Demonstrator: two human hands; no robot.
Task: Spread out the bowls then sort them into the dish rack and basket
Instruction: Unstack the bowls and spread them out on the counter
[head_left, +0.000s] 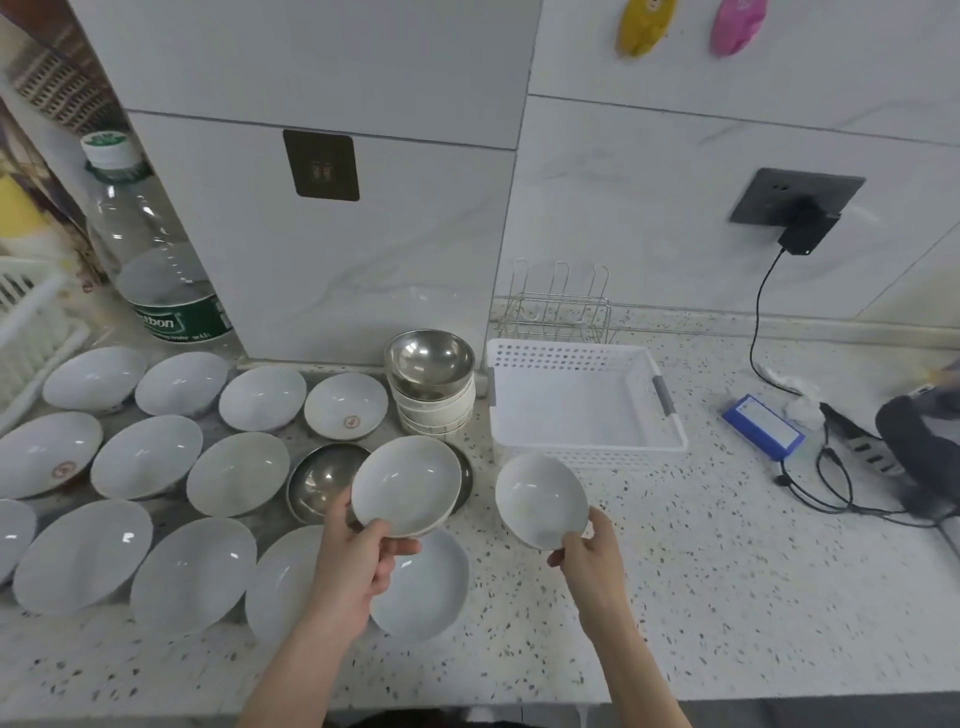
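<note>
While white bowls lie spread over the left of the speckled counter (675, 597), the left hand (358, 561) pinches the near rim of a small stack of white bowls (406, 486) above a steel bowl (319, 480), and the right hand (589, 553) pinches the rim of a single white bowl (540, 500) just before the white basket (582, 400); the wire rack (558, 306) stands behind it

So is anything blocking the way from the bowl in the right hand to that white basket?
Nothing visible. The white bowl held by the right hand sits just in front of the empty white basket, with only bare counter between.
</note>
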